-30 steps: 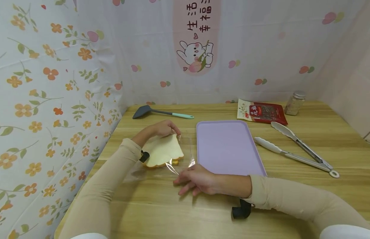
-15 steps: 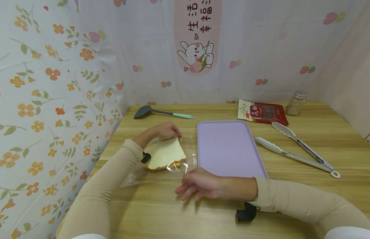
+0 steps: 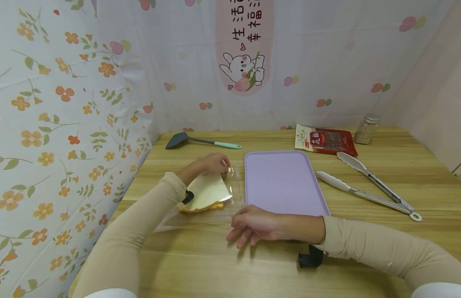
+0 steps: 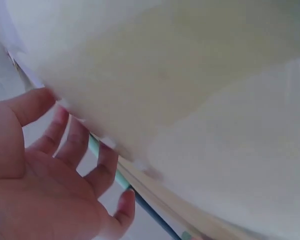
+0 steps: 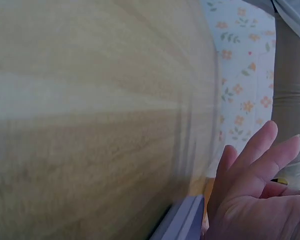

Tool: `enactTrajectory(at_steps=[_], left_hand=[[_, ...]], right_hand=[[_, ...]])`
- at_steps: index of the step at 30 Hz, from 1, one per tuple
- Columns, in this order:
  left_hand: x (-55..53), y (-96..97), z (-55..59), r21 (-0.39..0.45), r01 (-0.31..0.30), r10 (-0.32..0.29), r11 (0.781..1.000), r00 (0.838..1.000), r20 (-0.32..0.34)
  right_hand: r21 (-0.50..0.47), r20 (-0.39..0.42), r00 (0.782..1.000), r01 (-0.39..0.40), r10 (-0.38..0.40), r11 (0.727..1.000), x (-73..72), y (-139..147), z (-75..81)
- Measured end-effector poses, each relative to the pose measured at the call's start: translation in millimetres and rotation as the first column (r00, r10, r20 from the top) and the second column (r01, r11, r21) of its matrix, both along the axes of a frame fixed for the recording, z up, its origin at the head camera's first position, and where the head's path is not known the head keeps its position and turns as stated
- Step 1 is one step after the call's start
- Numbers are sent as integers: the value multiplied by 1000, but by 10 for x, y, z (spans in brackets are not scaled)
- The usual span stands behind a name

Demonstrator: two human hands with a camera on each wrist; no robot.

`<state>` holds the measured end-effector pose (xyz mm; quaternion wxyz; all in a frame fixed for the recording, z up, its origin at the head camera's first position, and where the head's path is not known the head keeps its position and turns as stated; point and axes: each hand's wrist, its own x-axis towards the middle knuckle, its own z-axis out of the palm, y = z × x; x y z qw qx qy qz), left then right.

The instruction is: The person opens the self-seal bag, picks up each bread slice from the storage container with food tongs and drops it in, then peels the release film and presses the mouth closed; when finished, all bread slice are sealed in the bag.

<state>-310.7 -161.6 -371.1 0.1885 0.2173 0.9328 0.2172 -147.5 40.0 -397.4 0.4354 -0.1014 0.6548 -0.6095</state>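
Note:
A bread-slice sandwich (image 3: pixel 206 191) with a bit of yellow filling at its edge lies inside a clear plastic bag (image 3: pixel 235 194) left of the purple tray. My left hand (image 3: pixel 216 163) reaches over the bread and pinches the far right corner of the bag. In the left wrist view, thumb and fingers of that hand (image 4: pixel 65 165) meet at a thin edge. At the near right corner of the bag, my right hand (image 3: pixel 257 224) pinches with thumb and index finger. Its other fingers (image 5: pixel 270 160) stretch out loosely in the right wrist view.
The purple tray (image 3: pixel 286 182) lies just right of the bag, close behind my right hand. Farther right are tongs (image 3: pixel 368 186), a red seasoning packet (image 3: pixel 328 140) and a glass jar (image 3: pixel 366 130). A spatula (image 3: pixel 200 140) lies at the back left.
Both hands have moved a little to the right. The plastic over the sandwich has shifted, and its bright reflections lie differently. The tray and the utensils have stayed put.

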Motion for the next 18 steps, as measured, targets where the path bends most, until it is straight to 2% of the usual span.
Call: enactTrajectory(at_steps=[4, 7, 11, 15, 18], left_hand=[[26, 50, -2, -67, -74, 72, 995, 997, -29], [37, 81, -10, -45, -105, 105, 993, 994, -3], [40, 108, -19, 5, -119, 119, 993, 993, 26], [27, 122, -23, 55, -120, 119, 991, 993, 18], [-4, 130, -41, 85, -110, 111, 990, 994, 2]], right_hand=[[40, -35, 999, 22, -21, 999, -72, 35, 10], [82, -100, 994, 44, -36, 996, -137, 78, 37], [127, -201, 979, 53, -27, 991, -240, 133, 79], [154, -296, 955, 65, -17, 986, -377, 170, 144], [186, -406, 914, 98, -14, 978, -496, 182, 198]])
